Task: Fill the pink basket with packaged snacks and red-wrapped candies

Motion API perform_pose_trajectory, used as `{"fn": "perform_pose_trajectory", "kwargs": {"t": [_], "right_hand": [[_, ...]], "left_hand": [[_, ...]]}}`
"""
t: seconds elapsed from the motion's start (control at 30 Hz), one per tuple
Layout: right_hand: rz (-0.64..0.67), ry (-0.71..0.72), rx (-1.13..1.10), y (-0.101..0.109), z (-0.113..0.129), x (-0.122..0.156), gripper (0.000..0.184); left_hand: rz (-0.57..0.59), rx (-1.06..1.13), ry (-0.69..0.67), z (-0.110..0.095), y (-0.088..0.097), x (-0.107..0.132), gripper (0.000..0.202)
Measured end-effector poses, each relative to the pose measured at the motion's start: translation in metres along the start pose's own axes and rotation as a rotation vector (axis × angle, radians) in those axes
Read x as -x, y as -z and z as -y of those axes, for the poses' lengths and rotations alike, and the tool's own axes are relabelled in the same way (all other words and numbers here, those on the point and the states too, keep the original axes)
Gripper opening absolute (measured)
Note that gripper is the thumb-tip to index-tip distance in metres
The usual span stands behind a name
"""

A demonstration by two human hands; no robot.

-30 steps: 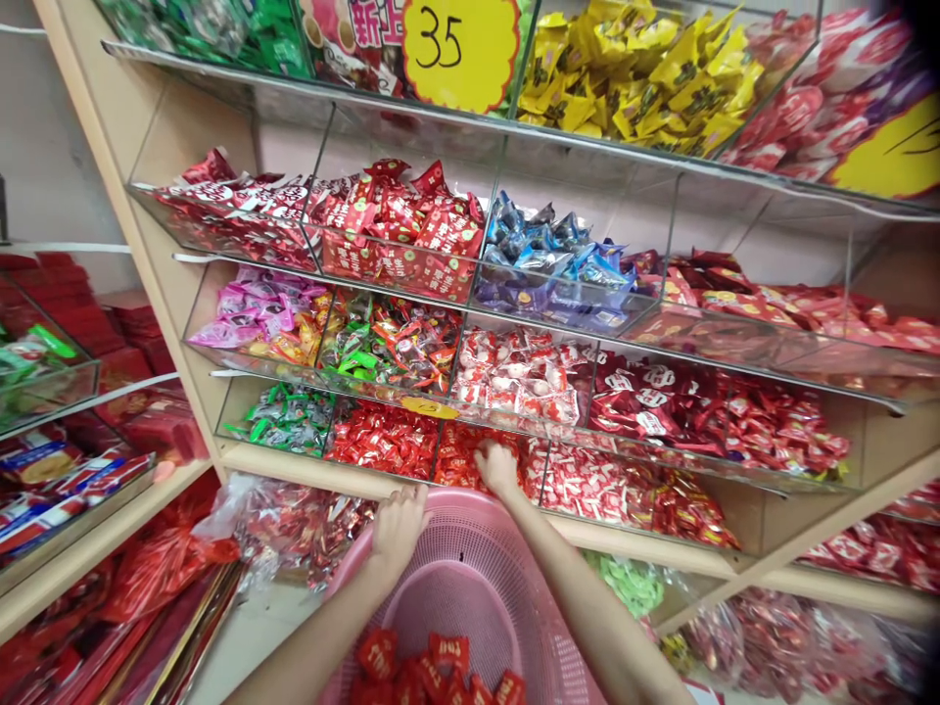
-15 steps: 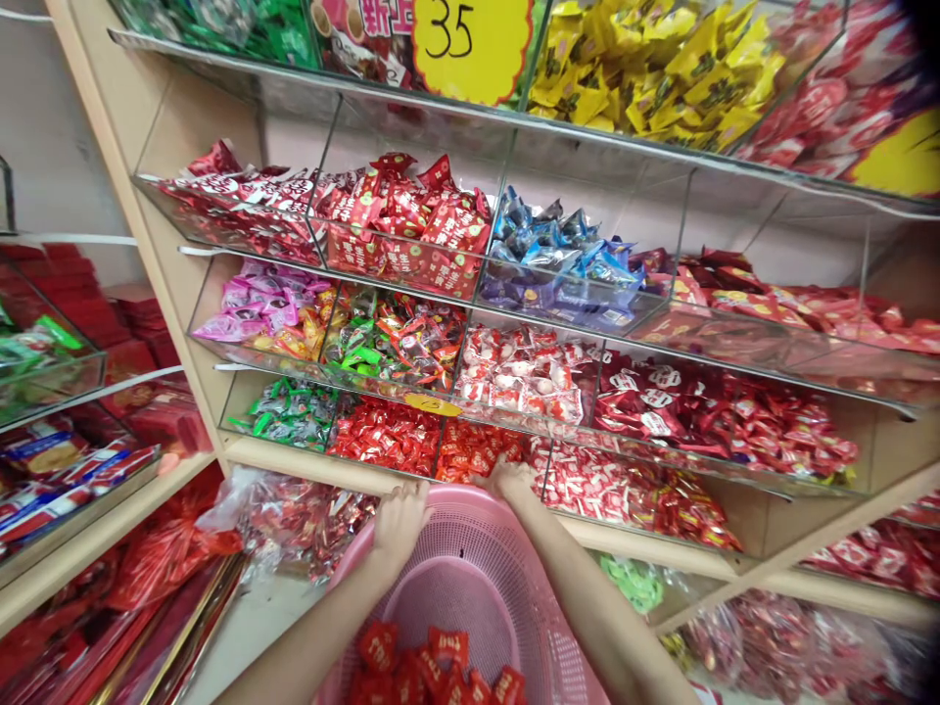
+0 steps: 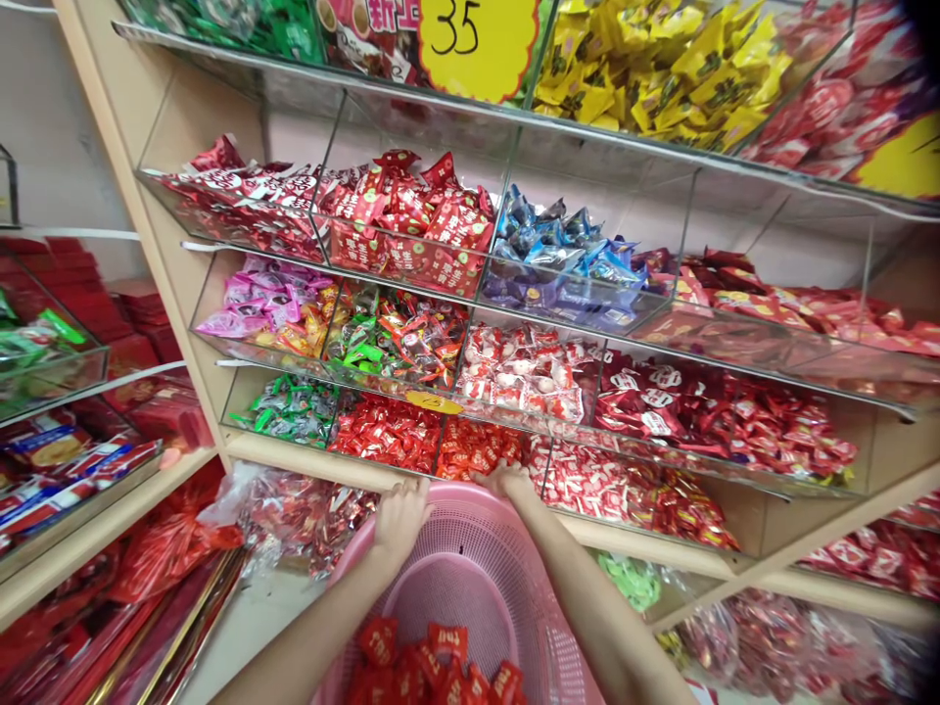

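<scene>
A pink plastic basket [image 3: 462,529] with perforated walls is pressed against the lower shelf edge. Several red wrapped candies [image 3: 447,641] lie in its near end. My left hand [image 3: 400,516] is closed over the basket's far left rim. Across the far right rim reaches my right hand [image 3: 508,480], at the front of a bin of orange-red candies [image 3: 481,446]. Its thumb and fingers look apart; the fingertips among the candies are partly hidden. Left of that bin is another bin of red candies [image 3: 386,431].
Clear-walled shelf bins hold blue packets [image 3: 558,255], white-and-red candies [image 3: 521,367] and green candies [image 3: 286,411]. Red-and-white candies [image 3: 587,480] fill the bin to the right. A wooden shelf edge [image 3: 308,460] runs below. Bagged candies [image 3: 294,514] lie beneath it.
My right hand has dipped slightly lower at the bin of orange-red candies. The left hand and the basket have hardly moved; the view has shifted a little.
</scene>
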State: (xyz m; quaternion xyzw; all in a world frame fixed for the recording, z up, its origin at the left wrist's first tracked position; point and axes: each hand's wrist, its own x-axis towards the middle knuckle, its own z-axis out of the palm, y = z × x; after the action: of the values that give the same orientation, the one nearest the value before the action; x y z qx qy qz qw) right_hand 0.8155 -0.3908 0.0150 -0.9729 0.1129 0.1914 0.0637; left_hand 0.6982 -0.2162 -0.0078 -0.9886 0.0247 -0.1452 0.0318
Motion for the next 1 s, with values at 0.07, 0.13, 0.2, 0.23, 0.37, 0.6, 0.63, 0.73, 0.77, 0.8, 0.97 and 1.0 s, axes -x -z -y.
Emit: {"fn": "perform_pose_trajectory", "kwargs": {"t": [0.07,0.13,0.2,0.23,0.37,0.6,0.63,0.73,0.77,0.8,0.97,1.0], "right_hand": [[0.012,-0.039,0.004,0.001,0.000,0.002,0.100],[0.022,-0.049,0.002,0.001,-0.001,0.003,0.099],[0.028,-0.045,-0.004,0.001,-0.002,0.002,0.099],[0.030,-0.045,-0.009,0.001,-0.002,0.001,0.100],[0.043,-0.051,-0.032,-0.005,-0.003,-0.010,0.101],[0.038,-0.068,-0.068,-0.009,-0.004,-0.016,0.103],[0.032,-0.071,-0.071,-0.008,-0.004,-0.014,0.103],[0.018,-0.082,-0.084,-0.007,-0.004,-0.008,0.102],[0.015,-0.087,-0.089,-0.007,-0.004,-0.006,0.102],[0.012,-0.092,-0.095,-0.007,-0.003,-0.005,0.101],[-0.002,-0.107,-0.124,-0.008,-0.001,0.004,0.093],[-0.004,-0.107,-0.127,-0.007,-0.001,0.006,0.092]], "left_hand": [[-0.003,0.000,0.000,0.000,-0.001,0.000,0.024],[-0.001,0.004,0.001,0.000,-0.001,0.000,0.025],[0.009,0.009,0.004,0.000,-0.001,0.000,0.026],[0.014,0.013,0.004,0.000,0.000,0.000,0.026],[0.031,0.019,-0.001,0.000,0.003,0.000,0.025],[0.044,0.011,-0.008,0.000,0.006,0.000,0.023],[0.042,0.010,-0.007,0.000,0.006,0.000,0.023],[0.034,0.013,-0.011,0.000,0.006,0.000,0.025],[0.033,0.015,-0.013,0.000,0.006,0.000,0.025],[0.034,0.017,-0.013,0.000,0.005,0.000,0.026],[0.062,0.041,0.002,0.000,0.005,-0.001,0.025],[0.069,0.046,0.008,0.000,0.005,-0.001,0.025]]}}
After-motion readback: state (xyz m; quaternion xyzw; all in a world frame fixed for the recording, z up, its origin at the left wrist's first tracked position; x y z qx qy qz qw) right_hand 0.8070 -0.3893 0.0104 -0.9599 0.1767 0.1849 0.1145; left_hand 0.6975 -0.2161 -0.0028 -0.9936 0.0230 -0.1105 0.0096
